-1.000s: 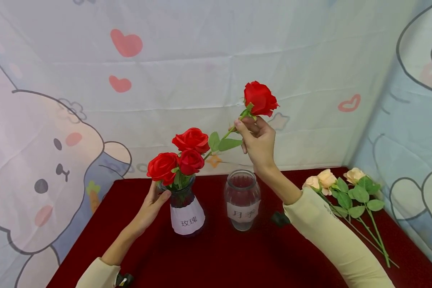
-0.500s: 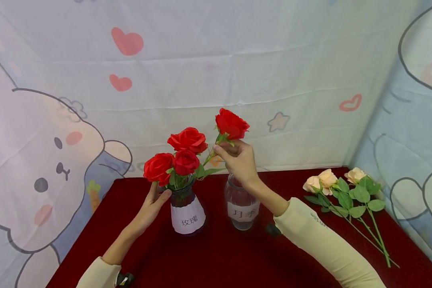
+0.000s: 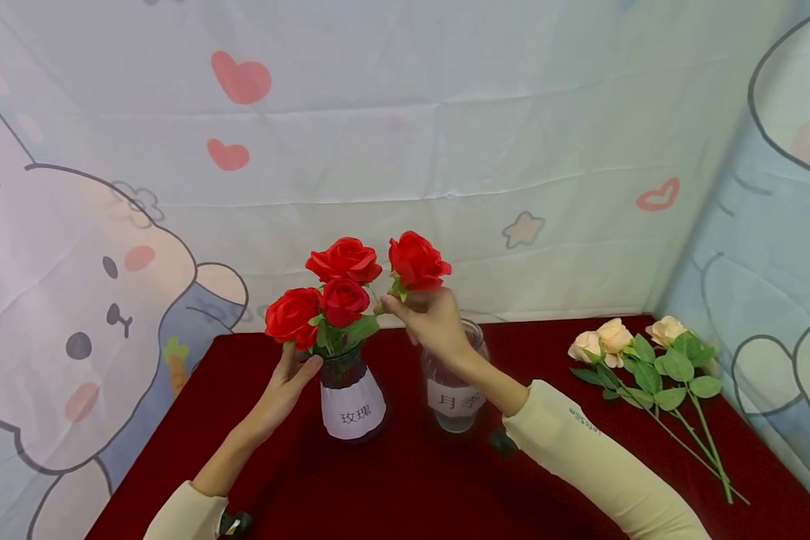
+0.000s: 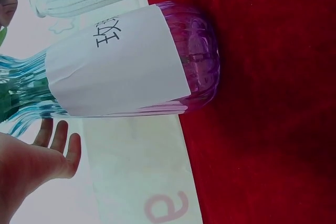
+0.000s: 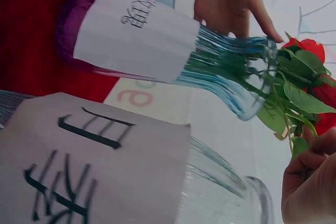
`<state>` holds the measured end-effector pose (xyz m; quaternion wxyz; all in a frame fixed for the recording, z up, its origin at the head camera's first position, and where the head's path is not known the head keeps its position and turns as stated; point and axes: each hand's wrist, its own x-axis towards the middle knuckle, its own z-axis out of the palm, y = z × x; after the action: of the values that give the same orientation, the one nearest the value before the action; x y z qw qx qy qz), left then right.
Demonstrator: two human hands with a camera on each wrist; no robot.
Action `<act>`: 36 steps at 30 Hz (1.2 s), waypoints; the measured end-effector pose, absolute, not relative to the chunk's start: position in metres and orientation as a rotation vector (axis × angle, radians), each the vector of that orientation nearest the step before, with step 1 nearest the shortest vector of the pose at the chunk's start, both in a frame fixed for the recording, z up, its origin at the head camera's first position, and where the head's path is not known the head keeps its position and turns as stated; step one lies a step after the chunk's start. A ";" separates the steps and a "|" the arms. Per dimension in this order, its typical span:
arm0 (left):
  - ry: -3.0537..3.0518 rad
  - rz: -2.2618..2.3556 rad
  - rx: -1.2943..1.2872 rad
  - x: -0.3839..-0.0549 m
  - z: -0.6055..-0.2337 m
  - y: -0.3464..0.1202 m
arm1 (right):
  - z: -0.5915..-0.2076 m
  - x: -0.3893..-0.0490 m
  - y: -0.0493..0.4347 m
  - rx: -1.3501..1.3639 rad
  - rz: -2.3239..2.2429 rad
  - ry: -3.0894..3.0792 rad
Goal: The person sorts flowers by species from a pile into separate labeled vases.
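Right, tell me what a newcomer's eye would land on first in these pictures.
First, the bunch of bright red fabric roses in the labelled purple-tinted glass vase at the middle of the dark red table. The right hand pinches a fourth red rose by its stem just under the bloom, beside the bunch, while the left hand rests at the vase's neck. To the right lie pale peach roses on long green stems.

Head overview — wrists close, sharing vase (image 3: 348,390)

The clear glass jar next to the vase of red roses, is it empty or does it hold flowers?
Empty. The clear glass jar shows no stems inside; the right hand holds its red rose over the purple vase.
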<state>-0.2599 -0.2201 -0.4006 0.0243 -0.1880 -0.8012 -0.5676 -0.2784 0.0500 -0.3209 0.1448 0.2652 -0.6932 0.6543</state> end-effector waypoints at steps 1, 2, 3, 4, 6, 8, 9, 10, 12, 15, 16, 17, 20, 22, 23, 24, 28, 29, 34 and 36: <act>-2.474 -1.763 -0.590 -0.260 -0.401 -0.220 | -0.323 -0.278 0.049 0.778 1.863 -2.015; -2.470 -1.768 -0.597 -0.260 -0.401 -0.220 | -0.324 -0.278 0.048 0.796 1.836 -2.036; -2.469 -1.771 -0.601 -0.260 -0.401 -0.221 | -0.326 -0.277 0.046 0.816 1.811 -2.052; -2.468 -1.778 -0.604 -0.260 -0.401 -0.221 | -0.328 -0.277 0.045 0.828 1.789 -2.068; -2.471 -1.782 -0.606 -0.261 -0.400 -0.220 | -0.332 -0.277 0.042 0.851 1.763 -2.089; -2.484 -1.777 -0.596 -0.261 -0.400 -0.220 | -0.335 -0.277 0.040 0.871 1.769 -2.101; -2.492 -1.777 -0.591 -0.261 -0.400 -0.220 | -0.337 -0.277 0.039 0.875 1.782 -2.104; -2.492 -1.780 -0.590 -0.261 -0.400 -0.220 | -0.338 -0.277 0.038 0.876 1.793 -2.112; -2.492 -1.781 -0.590 -0.261 -0.400 -0.220 | -0.341 -0.278 0.036 0.876 1.813 -2.126; -2.484 -1.787 -0.597 -0.261 -0.400 -0.220 | -0.343 -0.278 0.034 0.856 1.821 -2.150; -2.480 -1.788 -0.601 -0.262 -0.400 -0.220 | -0.344 -0.278 0.033 0.845 1.814 -2.160; -2.479 -1.789 -0.603 -0.262 -0.400 -0.220 | -0.345 -0.278 0.032 0.831 1.806 -2.167; -2.479 -1.792 -0.607 -0.262 -0.400 -0.221 | -0.346 -0.277 0.029 0.794 1.785 -2.184; -2.479 -1.794 -0.603 -0.262 -0.400 -0.221 | -0.348 -0.277 0.027 0.776 1.749 -2.187; -2.480 -1.796 -0.600 -0.262 -0.400 -0.221 | -0.349 -0.278 0.026 0.773 1.718 -2.181; -2.481 -1.798 -0.595 -0.262 -0.400 -0.221 | -0.350 -0.278 0.025 0.774 1.695 -2.174; -2.489 -1.795 -0.579 -0.262 -0.400 -0.221 | -0.352 -0.278 0.023 0.765 1.596 -2.161; -2.490 -1.796 -0.577 -0.262 -0.400 -0.221 | -0.352 -0.278 0.023 0.763 1.581 -2.160; -2.486 -1.794 -0.576 -0.262 -0.400 -0.221 | -0.350 -0.278 0.025 0.756 1.592 -2.192; -2.489 -1.793 -0.575 -0.261 -0.400 -0.220 | -0.349 -0.276 0.026 0.746 1.613 -2.223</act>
<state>-0.2613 -0.2205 -0.3999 0.0104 -0.1842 -0.7975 -0.5745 -0.2761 0.0262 -0.3486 0.1473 0.2594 -0.7725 0.5605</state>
